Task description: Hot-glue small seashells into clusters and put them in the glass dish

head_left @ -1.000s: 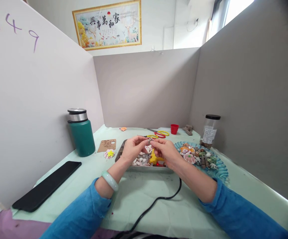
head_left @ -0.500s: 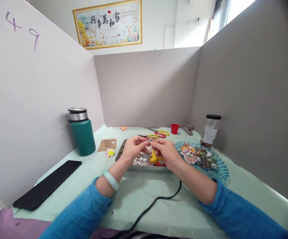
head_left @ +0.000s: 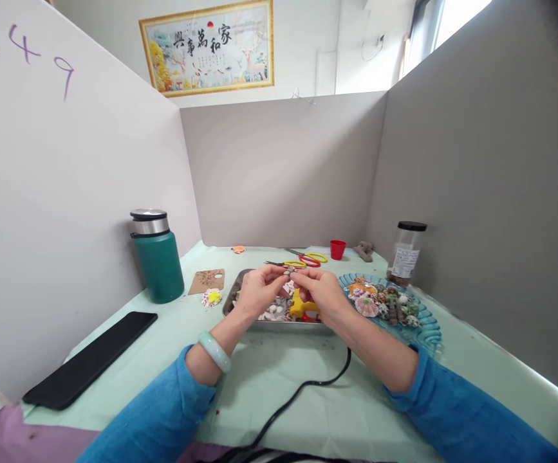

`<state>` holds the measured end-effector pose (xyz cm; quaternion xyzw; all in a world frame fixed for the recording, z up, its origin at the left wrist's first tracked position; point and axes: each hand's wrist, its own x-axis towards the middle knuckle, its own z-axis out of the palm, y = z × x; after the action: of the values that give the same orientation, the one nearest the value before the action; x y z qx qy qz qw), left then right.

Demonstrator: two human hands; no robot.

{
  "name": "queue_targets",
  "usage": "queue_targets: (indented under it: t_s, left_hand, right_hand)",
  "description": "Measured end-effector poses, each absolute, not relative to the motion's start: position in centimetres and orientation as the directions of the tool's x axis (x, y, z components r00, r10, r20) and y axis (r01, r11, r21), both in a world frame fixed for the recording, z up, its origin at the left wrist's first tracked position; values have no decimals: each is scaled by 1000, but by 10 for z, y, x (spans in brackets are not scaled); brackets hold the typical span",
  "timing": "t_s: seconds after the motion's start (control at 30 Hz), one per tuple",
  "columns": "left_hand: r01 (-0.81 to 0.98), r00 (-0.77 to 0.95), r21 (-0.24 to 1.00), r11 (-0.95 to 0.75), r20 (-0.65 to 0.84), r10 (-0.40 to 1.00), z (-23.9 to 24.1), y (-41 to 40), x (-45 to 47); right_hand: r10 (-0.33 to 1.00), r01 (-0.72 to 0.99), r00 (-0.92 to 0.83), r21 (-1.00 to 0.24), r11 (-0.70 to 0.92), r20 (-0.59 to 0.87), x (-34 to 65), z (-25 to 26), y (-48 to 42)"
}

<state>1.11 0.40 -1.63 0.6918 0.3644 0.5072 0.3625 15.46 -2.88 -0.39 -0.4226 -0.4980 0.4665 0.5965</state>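
My left hand (head_left: 258, 290) and my right hand (head_left: 322, 293) meet fingertip to fingertip above a metal tray (head_left: 231, 298). Between the fingertips both hands pinch a small shell (head_left: 288, 272). Beneath them the tray holds small pale shells (head_left: 273, 311) and a yellow glue gun (head_left: 300, 306), whose black cord (head_left: 302, 388) runs toward me over the pale green table cover. I wear blue sleeves and a pale green bangle (head_left: 214, 351) on my left wrist.
A blue glass plate (head_left: 429, 329) with painted shells lies to the right, a clear jar (head_left: 405, 253) behind it. A green flask (head_left: 157, 255), brown card (head_left: 207, 281), shell flower (head_left: 212, 297) and black phone (head_left: 90, 359) are at left. Scissors (head_left: 307, 259) and a red cup (head_left: 337, 249) lie behind the tray. Partition walls enclose three sides.
Both hands stay together over the tray, with only slight finger shifts on the small shell. Nothing else has moved.
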Motion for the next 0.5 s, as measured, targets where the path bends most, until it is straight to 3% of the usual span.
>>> queue_targets:
  t_s: [0.5]
  left_hand:
    - [318, 227, 751, -579, 532, 816, -10, -5, 7]
  right_hand:
    - [953, -35, 115, -958, 286, 280, 152, -10, -27]
